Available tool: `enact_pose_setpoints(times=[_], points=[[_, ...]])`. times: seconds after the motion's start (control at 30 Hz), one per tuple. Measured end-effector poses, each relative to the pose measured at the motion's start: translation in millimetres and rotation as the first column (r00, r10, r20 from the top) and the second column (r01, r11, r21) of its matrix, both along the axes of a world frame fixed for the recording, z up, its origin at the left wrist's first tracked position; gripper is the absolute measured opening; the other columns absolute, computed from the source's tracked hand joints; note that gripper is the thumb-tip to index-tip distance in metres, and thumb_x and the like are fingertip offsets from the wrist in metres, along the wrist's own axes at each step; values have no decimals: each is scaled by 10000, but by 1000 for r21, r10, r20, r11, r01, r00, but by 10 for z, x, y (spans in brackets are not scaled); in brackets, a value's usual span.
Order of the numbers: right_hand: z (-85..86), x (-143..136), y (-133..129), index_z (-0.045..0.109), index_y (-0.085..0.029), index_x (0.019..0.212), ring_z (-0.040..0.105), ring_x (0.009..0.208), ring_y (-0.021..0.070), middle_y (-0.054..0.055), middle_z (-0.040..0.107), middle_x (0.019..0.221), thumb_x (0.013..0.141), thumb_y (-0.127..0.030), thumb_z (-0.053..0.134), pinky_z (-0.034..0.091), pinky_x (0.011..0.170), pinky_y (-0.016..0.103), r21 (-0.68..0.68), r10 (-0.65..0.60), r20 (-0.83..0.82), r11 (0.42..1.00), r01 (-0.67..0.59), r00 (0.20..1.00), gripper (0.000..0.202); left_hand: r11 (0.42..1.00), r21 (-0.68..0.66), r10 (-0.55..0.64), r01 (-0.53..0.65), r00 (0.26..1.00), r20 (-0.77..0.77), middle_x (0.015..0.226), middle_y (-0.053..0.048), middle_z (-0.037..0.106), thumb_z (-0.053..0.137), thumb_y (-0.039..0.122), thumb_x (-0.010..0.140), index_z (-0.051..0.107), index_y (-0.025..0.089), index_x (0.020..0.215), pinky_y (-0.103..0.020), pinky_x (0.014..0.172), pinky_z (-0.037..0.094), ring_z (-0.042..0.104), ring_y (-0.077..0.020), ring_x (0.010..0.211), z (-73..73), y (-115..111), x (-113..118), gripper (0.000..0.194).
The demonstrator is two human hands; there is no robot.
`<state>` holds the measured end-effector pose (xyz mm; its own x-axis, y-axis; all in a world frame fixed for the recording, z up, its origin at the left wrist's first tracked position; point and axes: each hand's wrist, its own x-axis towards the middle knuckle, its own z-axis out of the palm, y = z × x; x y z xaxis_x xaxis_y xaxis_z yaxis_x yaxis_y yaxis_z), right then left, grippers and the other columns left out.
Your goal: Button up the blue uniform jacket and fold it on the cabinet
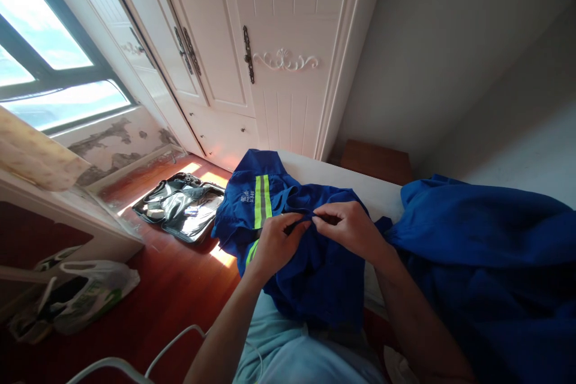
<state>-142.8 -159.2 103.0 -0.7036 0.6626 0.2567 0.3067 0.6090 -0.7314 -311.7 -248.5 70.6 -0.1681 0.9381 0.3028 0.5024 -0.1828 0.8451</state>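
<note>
A blue work jacket (236,207) with yellow-green and grey reflective stripes lies across my lap and the pale surface in front of me. White lettering shows on its left part. My left hand (279,241) pinches a fold of the jacket's cloth between thumb and fingers. Close beside it, my right hand (348,229) pinches the same cloth, so the fingertips of both hands nearly meet. Whatever small part lies between the fingertips is too small to make out. The jacket's lower portion hangs bunched below my hands.
More blue cloth (486,234) is heaped at the right. An open suitcase (184,207) with packed things lies on the red-brown floor, left. A plastic bag (96,294) stands near the lower left, and a white cable (171,345) loops nearby. Behind rises a white wardrobe (288,30).
</note>
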Motion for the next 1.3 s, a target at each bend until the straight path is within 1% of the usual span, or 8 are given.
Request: enact_pose_setpoints(times=[0.13,0.37,0.53,0.63,0.73,0.97,1.13,1.3], points=[[-8,16,-6,787,-207,902,679,762,170,22,757,870,855,-218,582,487,718,261,7,-3,10,1000,3,1000,211,1000,7,-14,14,1000,5,760,-7,667,555,209,924,679,175,795,-247,684,410,618,-156,742,-23,33,12,181],[-182,68,129,797,-174,894,609,560,149,22,693,651,843,-390,644,439,522,239,-326,23,-17,945,-28,1000,270,993,-45,-102,107,989,106,710,3,583,505,248,948,609,162,767,-235,625,368,519,-134,680,-52,77,12,225],[-239,35,97,802,-170,906,595,560,151,36,681,643,829,-409,641,423,505,241,-289,-105,-67,954,81,992,298,986,-93,-122,141,975,185,665,22,482,490,280,954,571,163,752,-230,562,318,420,-114,619,-61,66,78,247],[-252,31,97,803,-170,925,585,550,148,41,693,664,809,-424,659,422,497,244,-336,-92,-85,940,58,992,314,988,-118,-69,97,973,219,631,30,430,491,304,954,566,163,738,-231,512,274,366,-105,575,-72,17,143,269],[-266,46,108,798,-161,918,577,529,144,39,697,665,790,-445,681,435,498,249,-430,-62,-80,902,21,995,332,991,-117,-31,58,975,218,652,21,494,578,353,922,628,155,781,-220,513,293,404,-104,589,-88,-13,193,249],[-297,18,58,767,-171,898,653,759,183,48,736,847,807,-405,668,498,690,273,-397,-99,-214,918,6,972,269,999,-40,-6,23,926,378,687,1,584,731,424,820,699,138,784,-205,562,382,479,-112,639,-165,61,188,290],[-267,-41,-15,719,-164,856,564,670,143,25,664,752,791,-364,633,438,604,247,-412,-109,-214,911,12,971,228,999,-35,25,-12,912,409,666,-1,607,788,410,761,715,141,739,-207,567,405,499,-112,628,-212,70,174,280],[-324,-54,27,653,-154,811,422,552,95,-4,557,656,732,-408,656,323,499,224,-557,-142,-227,830,-9,963,266,999,-42,45,-27,854,518,681,-16,659,844,356,680,738,153,710,-218,593,451,569,-125,631,-228,59,141,231]])
